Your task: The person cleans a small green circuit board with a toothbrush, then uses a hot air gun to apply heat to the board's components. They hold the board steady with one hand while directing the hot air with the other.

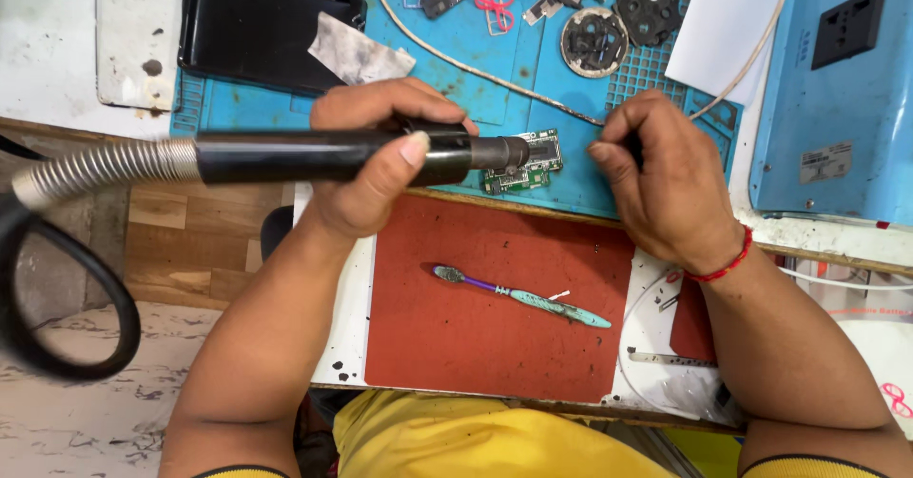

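At the left of the frame a coiled hose [105, 166] runs into a black hot-air wand [333, 156], its long axis horizontal, clenched in the left hand [371, 159]. Its nozzle points right at a small circuit board [525, 162] on the blue mat [495, 50], centre frame. The right hand [666, 188] is closed just right of the board, holding something I cannot make out; the left is nearer. 1 toothbrush [521, 295] lies below

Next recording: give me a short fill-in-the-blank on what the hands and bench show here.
The left hand grips a black hot-air wand whose nozzle points at a small green ____.
A toothbrush lies on the ____ mat.
The right hand wears a red ____ at the wrist.

Missing words: circuit board; red; thread band
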